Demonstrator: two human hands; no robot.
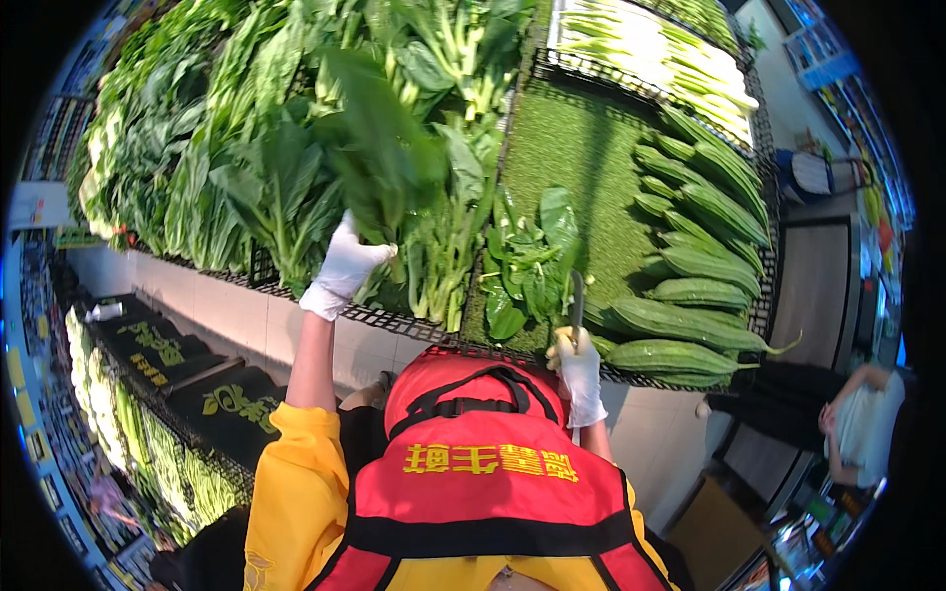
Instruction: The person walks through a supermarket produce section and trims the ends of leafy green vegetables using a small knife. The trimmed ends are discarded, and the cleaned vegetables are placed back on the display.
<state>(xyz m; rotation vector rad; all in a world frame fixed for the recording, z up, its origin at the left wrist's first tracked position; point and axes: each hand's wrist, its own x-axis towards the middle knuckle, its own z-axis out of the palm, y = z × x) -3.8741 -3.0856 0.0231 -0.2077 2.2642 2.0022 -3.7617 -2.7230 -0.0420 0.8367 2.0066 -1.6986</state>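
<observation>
My left hand (pixel 347 264), in a white glove, is closed round the stem end of a bunch of leafy greens (pixel 379 148). The leaves point away from me and are smeared by motion over the stacked greens (pixel 281 192). My right hand (pixel 579 372), also gloved, grips a knife (pixel 577 295) with its blade pointing away from me. Most of the handle is hidden by the fingers. Just left of the blade, a small heap of loose green leaves (pixel 532 271) lies on the green turf mat (pixel 562 138).
Long ridged green gourds (pixel 680 320) fill the mat's right side, close to my right hand. Pale-stemmed vegetables (pixel 655 54) lie behind a black mesh divider (pixel 601 74). Another vegetable rack (pixel 148 433) stands at lower left. A person (pixel 857 424) is at the right.
</observation>
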